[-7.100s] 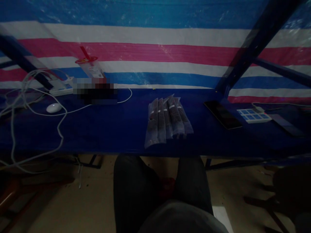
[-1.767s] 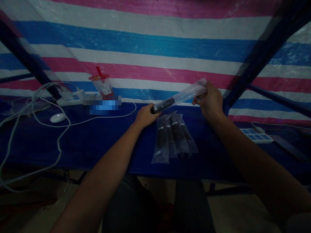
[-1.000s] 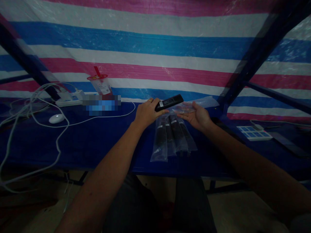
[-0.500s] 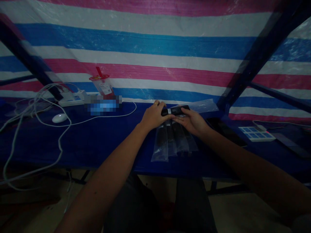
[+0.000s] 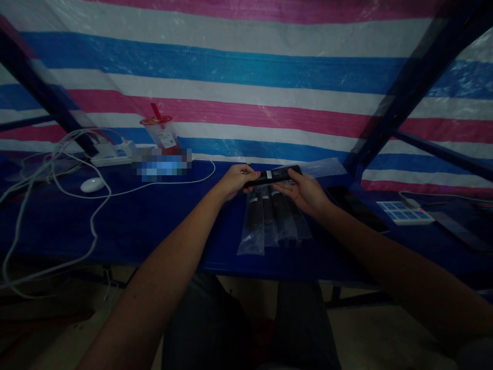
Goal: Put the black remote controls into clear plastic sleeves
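A slim black remote-like device (image 5: 274,176) is held level above the blue table (image 5: 154,221). My left hand (image 5: 235,180) grips its left end. My right hand (image 5: 304,191) supports its right half from below, thumb on top. Under both hands lie several clear plastic sleeves with dark devices inside (image 5: 271,220), side by side. An empty clear sleeve (image 5: 325,166) lies on the table just behind my right hand.
A white mouse (image 5: 92,184), white cables (image 5: 54,169) and a power strip (image 5: 111,153) occupy the left. A sealed drink cup with a red straw (image 5: 162,134) stands at the back. A dark phone (image 5: 356,201) and a blue-and-white pad (image 5: 404,211) lie right. A dark frame post (image 5: 393,103) slants nearby.
The device came out of its clear sleeve, which my right hand laid on the table. My right hand then joined the left on the device, and my left hand slid to its left end.
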`<move>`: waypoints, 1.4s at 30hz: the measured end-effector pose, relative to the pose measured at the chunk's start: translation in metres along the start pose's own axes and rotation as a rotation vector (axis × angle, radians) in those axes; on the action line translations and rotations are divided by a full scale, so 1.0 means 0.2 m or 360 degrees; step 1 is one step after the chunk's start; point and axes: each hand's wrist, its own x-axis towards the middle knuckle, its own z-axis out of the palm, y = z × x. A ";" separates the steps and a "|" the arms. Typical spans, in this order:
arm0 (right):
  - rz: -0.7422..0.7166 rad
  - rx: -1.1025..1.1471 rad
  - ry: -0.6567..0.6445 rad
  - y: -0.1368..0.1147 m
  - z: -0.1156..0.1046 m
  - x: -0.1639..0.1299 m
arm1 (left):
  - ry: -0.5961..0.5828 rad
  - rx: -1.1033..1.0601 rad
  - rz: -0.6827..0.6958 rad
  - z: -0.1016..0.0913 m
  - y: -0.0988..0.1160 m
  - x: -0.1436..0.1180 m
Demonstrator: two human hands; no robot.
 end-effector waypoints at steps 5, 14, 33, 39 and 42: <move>-0.0027 -0.0020 0.0020 -0.01 0.01 0.00 | -0.0002 0.0029 0.0051 0.01 -0.01 0.01; -0.0058 -0.0015 0.0106 0.00 -0.02 0.02 | 0.0077 0.0391 0.0328 0.03 -0.01 0.00; -0.0032 0.0000 0.0239 -0.02 -0.04 0.04 | 0.0315 0.0473 0.0360 -0.07 -0.07 0.06; 0.0002 0.0013 0.0245 -0.03 -0.03 0.03 | 0.0388 0.0227 0.0273 -0.09 -0.05 0.07; 0.0019 0.0010 0.0265 -0.03 -0.02 0.03 | 0.0358 0.0096 0.0279 -0.09 -0.04 0.06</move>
